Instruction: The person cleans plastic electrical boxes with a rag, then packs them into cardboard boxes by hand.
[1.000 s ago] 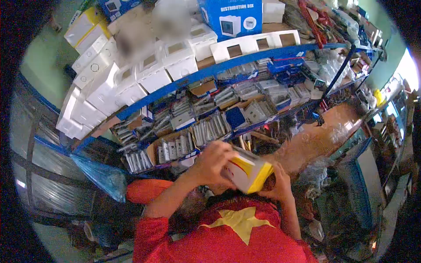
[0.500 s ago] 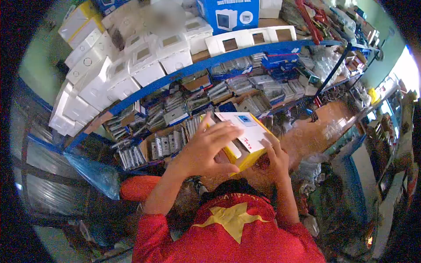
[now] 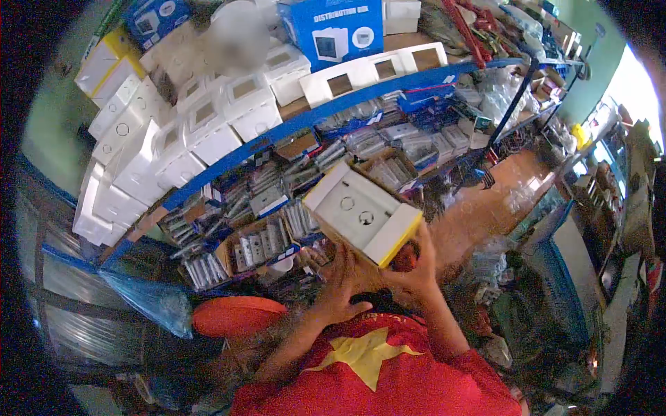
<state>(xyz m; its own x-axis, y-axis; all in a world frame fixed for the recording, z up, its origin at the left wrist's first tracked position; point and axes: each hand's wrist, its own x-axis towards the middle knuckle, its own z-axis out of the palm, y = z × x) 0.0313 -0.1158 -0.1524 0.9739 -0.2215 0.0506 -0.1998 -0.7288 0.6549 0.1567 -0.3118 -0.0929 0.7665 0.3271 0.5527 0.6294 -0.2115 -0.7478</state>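
Observation:
An opened yellow-and-white carton (image 3: 393,243) is tilted in front of me, its open side facing up. Inside sits a white plastic enclosure (image 3: 356,206) with round knockouts on its face. My right hand (image 3: 418,274) grips the carton at its lower right corner, with the fingers partly hidden behind it. Just under the lower left edge is my left hand (image 3: 338,291), its fingers pointing up at the carton and its thumb spread away.
White enclosures (image 3: 211,132) line the blue-edged shelf, beside a blue distribution box carton (image 3: 333,31). Below are boxes of bagged parts (image 3: 260,243). A red round seat (image 3: 236,316) stands at lower left; clear plastic bags (image 3: 496,263) lie at right.
The carton has turned so its open side now shows the white enclosure instead of the printed panel. My left hand has dropped from the carton's top to below its lower edge.

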